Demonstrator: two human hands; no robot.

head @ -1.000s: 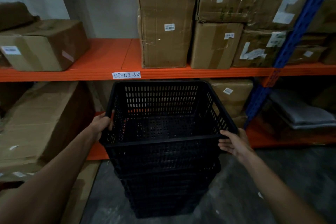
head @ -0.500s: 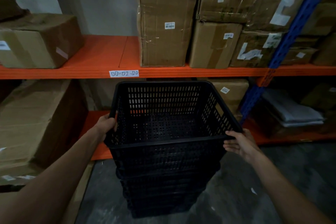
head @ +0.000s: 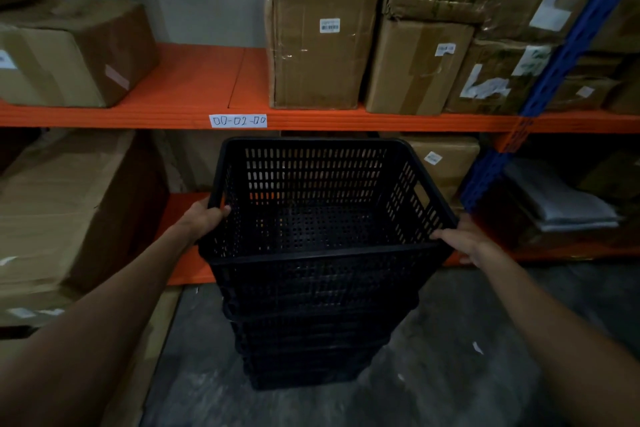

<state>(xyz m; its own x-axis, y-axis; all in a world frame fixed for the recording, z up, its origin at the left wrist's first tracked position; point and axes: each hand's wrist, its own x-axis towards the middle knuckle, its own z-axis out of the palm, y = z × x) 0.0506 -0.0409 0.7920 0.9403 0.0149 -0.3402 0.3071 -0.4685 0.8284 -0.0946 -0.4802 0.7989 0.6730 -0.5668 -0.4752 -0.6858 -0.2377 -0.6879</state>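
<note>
A stack of black perforated plastic crates [head: 311, 333] stands on the grey floor in front of me. The top crate [head: 322, 255] is empty. My left hand [head: 204, 220] grips its left rim, with the thumb hooked over the edge. My right hand [head: 465, 241] holds the right rim near the front corner, its thumb lying on top and its fingers hidden under the lip.
An orange shelf [head: 194, 83] with a handwritten label [head: 238, 121] runs behind the crates, loaded with cardboard boxes [head: 315, 28]. A large carton [head: 72, 208] stands on the left. A blue rack upright [head: 568, 45] rises on the right. Bare floor [head: 450, 340] lies to the right.
The view has moved closer to the shelf and the crates. Both hands keep their hold on the top crate's rim, and the left thumb now lies further over the edge.
</note>
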